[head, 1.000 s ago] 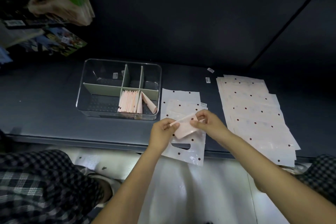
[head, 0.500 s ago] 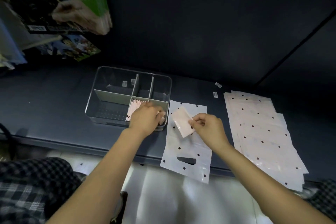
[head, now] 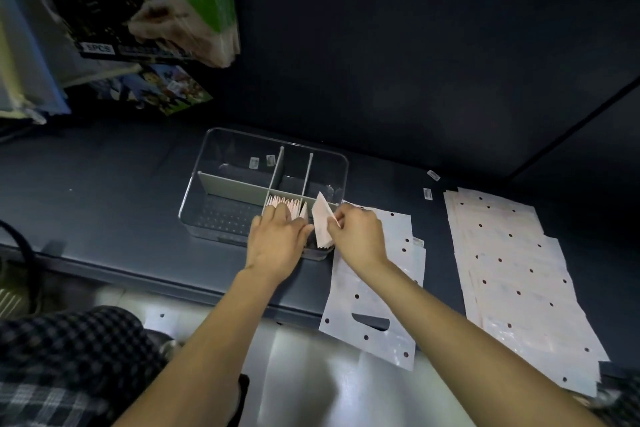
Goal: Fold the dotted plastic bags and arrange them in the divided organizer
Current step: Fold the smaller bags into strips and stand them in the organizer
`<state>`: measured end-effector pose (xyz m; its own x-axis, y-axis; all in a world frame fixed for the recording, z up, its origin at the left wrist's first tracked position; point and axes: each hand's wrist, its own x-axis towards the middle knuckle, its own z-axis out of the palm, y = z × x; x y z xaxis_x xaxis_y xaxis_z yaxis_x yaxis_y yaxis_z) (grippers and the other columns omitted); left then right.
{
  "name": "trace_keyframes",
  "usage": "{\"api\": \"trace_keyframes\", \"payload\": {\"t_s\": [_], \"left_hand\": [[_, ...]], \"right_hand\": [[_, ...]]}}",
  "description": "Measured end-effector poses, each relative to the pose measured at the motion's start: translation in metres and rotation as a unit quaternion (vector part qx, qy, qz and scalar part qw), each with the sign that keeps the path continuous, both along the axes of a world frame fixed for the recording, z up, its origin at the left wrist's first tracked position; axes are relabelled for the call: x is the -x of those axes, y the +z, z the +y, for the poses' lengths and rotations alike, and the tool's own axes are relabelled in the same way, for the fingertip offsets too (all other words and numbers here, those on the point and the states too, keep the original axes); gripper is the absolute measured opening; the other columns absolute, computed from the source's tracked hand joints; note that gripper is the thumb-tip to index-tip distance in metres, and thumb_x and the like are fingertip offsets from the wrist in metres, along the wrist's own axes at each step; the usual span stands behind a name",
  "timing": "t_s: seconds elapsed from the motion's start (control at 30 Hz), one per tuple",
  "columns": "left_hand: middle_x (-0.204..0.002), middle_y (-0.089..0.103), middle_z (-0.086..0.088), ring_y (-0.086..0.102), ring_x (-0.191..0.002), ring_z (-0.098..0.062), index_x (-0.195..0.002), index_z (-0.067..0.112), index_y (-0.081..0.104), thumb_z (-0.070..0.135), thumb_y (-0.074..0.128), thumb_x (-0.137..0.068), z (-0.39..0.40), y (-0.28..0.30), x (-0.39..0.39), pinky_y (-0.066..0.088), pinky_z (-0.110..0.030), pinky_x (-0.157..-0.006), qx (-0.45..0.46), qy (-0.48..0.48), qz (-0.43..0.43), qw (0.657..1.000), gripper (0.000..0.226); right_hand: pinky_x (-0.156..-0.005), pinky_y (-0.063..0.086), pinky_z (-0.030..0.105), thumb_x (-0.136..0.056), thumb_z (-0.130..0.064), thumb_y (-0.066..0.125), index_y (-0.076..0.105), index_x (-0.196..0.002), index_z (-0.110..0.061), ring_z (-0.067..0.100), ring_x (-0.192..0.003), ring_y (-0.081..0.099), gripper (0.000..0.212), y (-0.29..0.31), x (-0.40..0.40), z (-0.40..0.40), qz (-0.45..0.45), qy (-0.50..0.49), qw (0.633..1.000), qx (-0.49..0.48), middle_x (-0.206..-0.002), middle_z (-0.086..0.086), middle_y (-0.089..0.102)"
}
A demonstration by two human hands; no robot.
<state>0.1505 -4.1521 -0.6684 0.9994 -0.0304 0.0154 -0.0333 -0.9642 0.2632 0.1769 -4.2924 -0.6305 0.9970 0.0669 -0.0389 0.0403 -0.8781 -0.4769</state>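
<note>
Fingers of the right hand [head: 360, 239] pinch a folded bag [head: 322, 224], tilted, entering the organizer [head: 221, 140] compartment at its near right corner. Left hand [head: 277, 239] lies flat, fingers straight, pressing back the row of folded bags [head: 287, 204] just beyond its fingertips. Partly done — one flat bag [head: 367, 315] under the right wrist, a stack [head: 512, 270] well right of both hands, unfolded.

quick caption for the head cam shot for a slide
Right hand slots a folded bag into the clear organizer while the left hand holds back the row of folded bags.
</note>
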Motion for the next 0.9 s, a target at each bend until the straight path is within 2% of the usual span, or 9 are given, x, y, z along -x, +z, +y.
{"api": "trace_keyframes", "payload": {"t_s": [0.07, 0.17, 0.27, 0.37, 0.47, 0.53, 0.67, 0.77, 0.9], "left_hand": [[-0.108, 0.050, -0.003, 0.041, -0.105, -0.023, -0.109, 0.022, 0.064, 0.038, 0.035, -0.099, 0.003, -0.004, 0.003, 0.032, -0.036, -0.084, 0.023, 0.005, -0.008, 1.000, 0.035], [-0.106, 0.051, -0.004, 0.042, -0.102, -0.024, -0.106, 0.020, 0.066, 0.034, 0.040, -0.098, 0.003, -0.008, 0.006, 0.031, -0.035, -0.081, 0.048, 0.013, -0.022, 0.999, 0.030], [-0.105, 0.052, -0.005, 0.044, -0.100, -0.025, -0.108, 0.019, 0.065, 0.031, 0.044, -0.098, 0.002, -0.010, 0.008, 0.033, -0.035, -0.081, 0.098, 0.045, -0.037, 0.993, 0.027], [-0.104, 0.052, -0.005, 0.044, -0.100, -0.025, -0.120, 0.025, 0.062, 0.023, 0.047, -0.096, 0.000, -0.009, 0.008, 0.032, -0.034, -0.081, 0.137, 0.038, -0.059, 0.988, 0.028], [-0.107, 0.049, -0.002, 0.041, -0.102, -0.023, -0.125, 0.033, 0.058, 0.021, 0.045, -0.096, 0.000, -0.012, 0.007, 0.028, -0.032, -0.081, 0.110, 0.009, -0.043, 0.993, 0.034], [-0.111, 0.047, -0.001, 0.038, -0.105, -0.021, -0.125, 0.033, 0.058, 0.027, 0.041, -0.098, 0.002, -0.015, 0.006, 0.027, -0.032, -0.082, 0.075, 0.016, -0.027, 0.997, 0.032], [-0.116, 0.046, -0.001, 0.037, -0.108, -0.022, -0.126, 0.032, 0.057, 0.031, 0.040, -0.098, 0.001, -0.014, 0.006, 0.029, -0.036, -0.086, 0.057, 0.016, -0.012, 0.998, 0.032], [-0.118, 0.045, -0.004, 0.036, -0.109, -0.024, -0.125, 0.029, 0.058, 0.030, 0.042, -0.098, -0.002, -0.012, 0.007, 0.028, -0.038, -0.089, 0.054, 0.010, -0.013, 0.998, 0.032], [-0.132, 0.041, -0.009, 0.033, -0.119, -0.029, -0.124, 0.023, 0.060, 0.029, 0.046, -0.096, -0.010, -0.013, 0.016, 0.024, -0.040, -0.094, 0.020, -0.004, -0.032, 0.999, 0.031]], "right_hand": [[-0.071, 0.045, 0.032, -0.088, -0.018, 0.050, 0.064, -0.091, -0.008, 0.032, -0.086, 0.061, 0.018, -0.005, -0.003, 0.012, 0.000, -0.005, 0.999, 0.050, -0.090, 0.012, 0.068], [-0.069, 0.045, 0.031, -0.087, -0.014, 0.048, 0.065, -0.091, -0.006, 0.034, -0.087, 0.060, 0.019, -0.012, -0.006, 0.024, 0.031, -0.022, 0.997, 0.071, -0.094, 0.014, 0.067], [-0.072, 0.048, 0.034, -0.089, -0.017, 0.048, 0.066, -0.089, -0.005, 0.034, -0.088, 0.061, 0.022, -0.018, -0.004, 0.032, 0.068, -0.001, 0.996, 0.061, -0.093, 0.015, 0.067], [-0.070, 0.046, 0.033, -0.093, -0.018, 0.044, 0.067, -0.091, -0.004, 0.036, -0.089, 0.061, 0.027, -0.023, 0.000, 0.035, 0.090, 0.013, 0.995, 0.037, -0.094, 0.018, 0.067], [-0.070, 0.043, 0.031, -0.093, -0.014, 0.041, 0.067, -0.095, -0.005, 0.036, -0.092, 0.060, 0.028, -0.024, 0.004, 0.034, 0.108, 0.041, 0.993, 0.036, -0.096, 0.019, 0.066], [-0.072, 0.044, 0.031, -0.094, -0.016, 0.044, 0.069, -0.093, -0.008, 0.034, -0.091, 0.060, 0.026, -0.021, 0.009, 0.026, 0.086, 0.053, 0.995, 0.009, -0.093, 0.016, 0.068], [-0.087, 0.047, 0.031, -0.091, -0.022, 0.057, 0.068, -0.108, -0.016, 0.020, -0.096, 0.059, 0.020, -0.023, 0.039, -0.027, 0.009, 0.059, 0.996, -0.068, -0.106, 0.003, 0.067], [-0.092, 0.041, 0.025, -0.089, -0.035, 0.061, 0.061, -0.115, -0.021, 0.013, -0.108, 0.050, 0.030, -0.035, 0.072, -0.096, 0.031, 0.106, 0.994, -0.002, -0.115, -0.005, 0.058], [-0.103, 0.030, 0.024, -0.075, -0.057, 0.066, 0.049, -0.123, -0.022, 0.012, -0.119, 0.040, 0.062, -0.057, 0.117, -0.164, 0.092, 0.174, 0.976, 0.096, -0.127, -0.009, 0.045]]}}
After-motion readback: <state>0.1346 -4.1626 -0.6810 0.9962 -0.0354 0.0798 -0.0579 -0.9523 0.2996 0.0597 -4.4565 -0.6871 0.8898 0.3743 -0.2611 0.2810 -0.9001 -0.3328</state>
